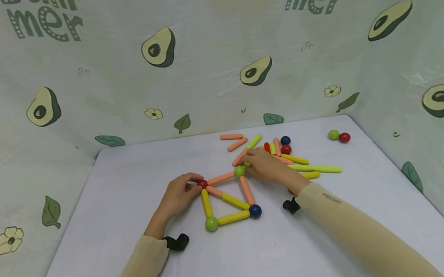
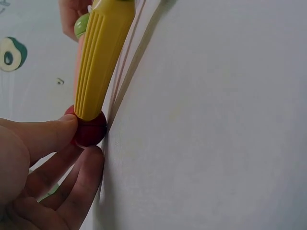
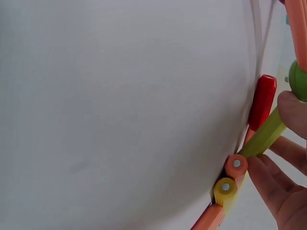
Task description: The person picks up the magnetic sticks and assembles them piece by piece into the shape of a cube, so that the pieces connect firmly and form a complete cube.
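Observation:
My left hand pinches a red ball between thumb and fingers at the far left corner of a flat frame of sticks and balls. A yellow stick and an orange stick join that ball. My right hand holds a lime-green stick by the green ball; whether the stick is seated in the ball is hard to see. A dark blue ball and another green ball form the near corners. A diagonal of orange and yellow pieces crosses the frame.
Loose sticks lie around and beyond my right hand, among them orange sticks and a long lime stick. A blue ball and red ball sit among them. Farther right are a green ball and red ball.

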`<state>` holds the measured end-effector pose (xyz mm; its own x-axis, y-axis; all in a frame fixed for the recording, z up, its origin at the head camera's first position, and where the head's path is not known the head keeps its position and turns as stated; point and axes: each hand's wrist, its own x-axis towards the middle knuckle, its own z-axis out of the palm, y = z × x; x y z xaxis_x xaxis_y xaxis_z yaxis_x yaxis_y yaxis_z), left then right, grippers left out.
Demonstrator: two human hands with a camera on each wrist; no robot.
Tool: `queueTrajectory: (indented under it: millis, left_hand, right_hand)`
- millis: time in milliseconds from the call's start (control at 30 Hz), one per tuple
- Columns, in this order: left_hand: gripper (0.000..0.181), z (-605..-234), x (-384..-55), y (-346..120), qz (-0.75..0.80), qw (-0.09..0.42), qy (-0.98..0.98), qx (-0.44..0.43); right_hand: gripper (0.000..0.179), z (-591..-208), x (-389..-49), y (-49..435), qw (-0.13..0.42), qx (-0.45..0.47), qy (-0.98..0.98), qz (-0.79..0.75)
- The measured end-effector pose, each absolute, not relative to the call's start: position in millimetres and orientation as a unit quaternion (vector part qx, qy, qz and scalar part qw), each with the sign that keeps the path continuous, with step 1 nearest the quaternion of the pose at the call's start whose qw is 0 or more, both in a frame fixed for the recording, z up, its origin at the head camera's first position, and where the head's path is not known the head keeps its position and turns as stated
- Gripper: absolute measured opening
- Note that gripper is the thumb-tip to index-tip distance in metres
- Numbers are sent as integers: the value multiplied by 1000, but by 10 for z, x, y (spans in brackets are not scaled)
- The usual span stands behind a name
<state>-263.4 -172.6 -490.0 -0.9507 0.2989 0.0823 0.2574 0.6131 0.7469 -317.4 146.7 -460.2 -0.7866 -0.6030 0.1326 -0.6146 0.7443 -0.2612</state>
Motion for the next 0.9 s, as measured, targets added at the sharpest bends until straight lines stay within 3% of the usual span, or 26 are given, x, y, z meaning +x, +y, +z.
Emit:
queueTrajectory:
  millis: [467, 700, 900]
  left_hand:
    - [30, -4898, -2657, -1698, 372, 28, 906, 199]
    - [28, -4898, -2650, -1695, 367, 36, 907, 202]
    - [29, -4904, -2654, -1692, 365, 34, 909, 201]
  right_hand:
    - [36, -4559, -3100, 1511, 4, 334, -942, 37]
    - [27, -4522, -3140, 1570, 8, 326, -940, 100]
    - [28, -4435, -3146, 1594, -21, 269, -940, 207]
